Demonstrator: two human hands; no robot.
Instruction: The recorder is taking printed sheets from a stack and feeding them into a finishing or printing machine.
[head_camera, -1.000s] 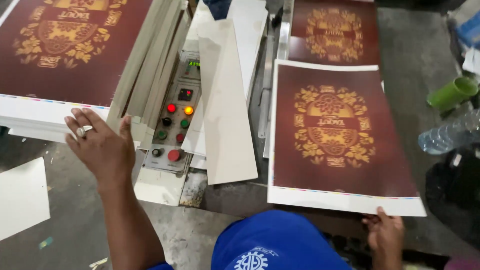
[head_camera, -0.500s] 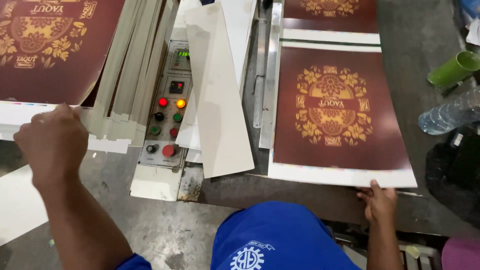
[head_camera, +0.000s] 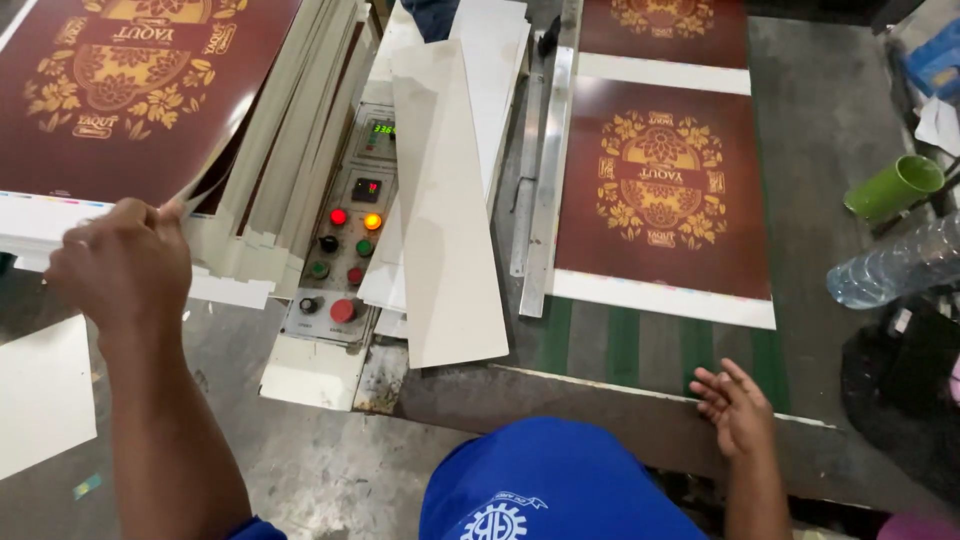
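Your left hand (head_camera: 122, 262) is curled, back toward the camera, fingers pinched shut, forearm stretched forward. Your right hand (head_camera: 738, 405) lies open, palm down, fingers spread.

Grey concrete floor (head_camera: 320, 470), stained and scuffed, small scraps on it at lower left. Grey metal machine bed (head_camera: 840, 130), worn, with green belts (head_camera: 622, 345) running across it. Control panel (head_camera: 345, 250) between stacks: red and orange lamps lit, green and red buttons, small digital display. Metal guide rail (head_camera: 548, 170) upright along bed. Light even, overhead.
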